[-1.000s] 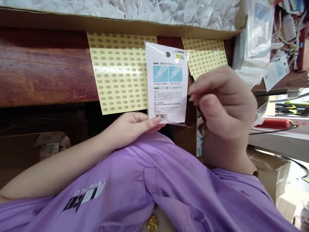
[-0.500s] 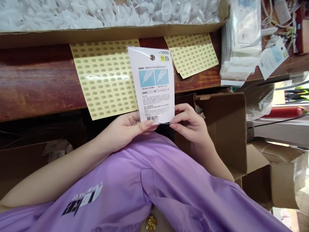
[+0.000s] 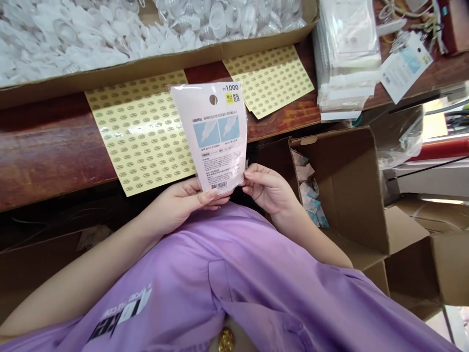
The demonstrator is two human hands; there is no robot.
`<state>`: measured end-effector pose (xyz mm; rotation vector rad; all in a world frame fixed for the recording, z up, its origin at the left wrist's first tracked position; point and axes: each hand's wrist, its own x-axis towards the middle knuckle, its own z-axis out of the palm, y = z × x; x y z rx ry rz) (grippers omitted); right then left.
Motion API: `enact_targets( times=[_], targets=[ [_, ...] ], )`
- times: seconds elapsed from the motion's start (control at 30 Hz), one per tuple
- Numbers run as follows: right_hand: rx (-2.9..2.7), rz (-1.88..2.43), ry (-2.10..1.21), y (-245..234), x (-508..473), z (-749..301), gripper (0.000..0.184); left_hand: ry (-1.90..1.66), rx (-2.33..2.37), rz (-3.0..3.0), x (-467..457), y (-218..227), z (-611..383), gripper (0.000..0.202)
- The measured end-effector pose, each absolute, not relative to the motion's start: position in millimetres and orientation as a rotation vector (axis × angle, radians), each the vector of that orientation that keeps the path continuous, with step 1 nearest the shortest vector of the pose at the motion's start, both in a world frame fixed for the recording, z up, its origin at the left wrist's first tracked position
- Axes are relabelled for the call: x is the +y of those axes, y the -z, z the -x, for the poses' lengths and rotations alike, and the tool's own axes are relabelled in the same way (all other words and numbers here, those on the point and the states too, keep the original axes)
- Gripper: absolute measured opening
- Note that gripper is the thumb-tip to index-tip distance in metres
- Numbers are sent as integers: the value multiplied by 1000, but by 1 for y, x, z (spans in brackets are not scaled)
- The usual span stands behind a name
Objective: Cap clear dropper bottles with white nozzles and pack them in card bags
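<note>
A clear plastic packet with a white printed card inside [image 3: 214,142] is held up in front of my body, printed side facing me. It shows a price of 1,000, a hang hole, two blue pictures and a barcode. My left hand [image 3: 185,200] is closed on its lower left corner, thumb in front and fingers behind. With thumb and forefinger, my right hand [image 3: 266,186] pinches the packet's lower right edge. Behind the packet, a yellow sheet of small oval stickers [image 3: 139,132] lies on the dark red wooden table [image 3: 44,142], overhanging its front edge.
More yellow sticker sheets [image 3: 273,78] lie right of the packet. A cardboard tray [image 3: 176,58] of clear and white plastic pieces runs along the back. Stacked clear packets [image 3: 344,58] and another carded packet [image 3: 405,68] lie at right. An open cardboard box [image 3: 344,181] holds several packets below.
My right hand has shifted from the packet's bottom edge up to its lower right side. The packet's card bows more now. The whole view has shifted and tilted slightly.
</note>
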<state>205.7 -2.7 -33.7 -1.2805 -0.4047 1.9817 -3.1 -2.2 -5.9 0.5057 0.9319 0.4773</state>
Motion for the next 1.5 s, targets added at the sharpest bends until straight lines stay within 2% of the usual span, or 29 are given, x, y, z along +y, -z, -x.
enact_targets(
  times=[0.23, 0.4, 0.53, 0.73, 0.87, 1.07, 1.33, 1.5],
  targets=[
    [-446, 1174, -2155, 46, 3, -206, 40, -494, 867, -528, -5, 7, 16, 24],
    [-606, 1021, -2139, 35, 6, -210, 51, -493, 821, -554, -8, 8, 22, 23],
    [-817, 884, -2108, 27, 7, -207, 31, -498, 704, -539, -10, 5, 22, 21],
    [-976, 651, -2066, 28, 5, -204, 20, -470, 590, -543, -10, -3, 26, 21],
    [-1154, 525, -1963, 24, 7, -207, 8, -573, 643, -511, -11, -5, 23, 26],
    [-1356, 596, -1852, 21, 9, -216, 11, -620, 637, -458, -12, -7, 20, 28],
    [-1389, 574, -1815, 21, 8, -221, 4, -574, 560, -466, -17, -5, 25, 28],
    [-1519, 722, -1719, 0, 9, -241, 5, -466, 527, -554, -19, -5, 33, 34]
  ],
)
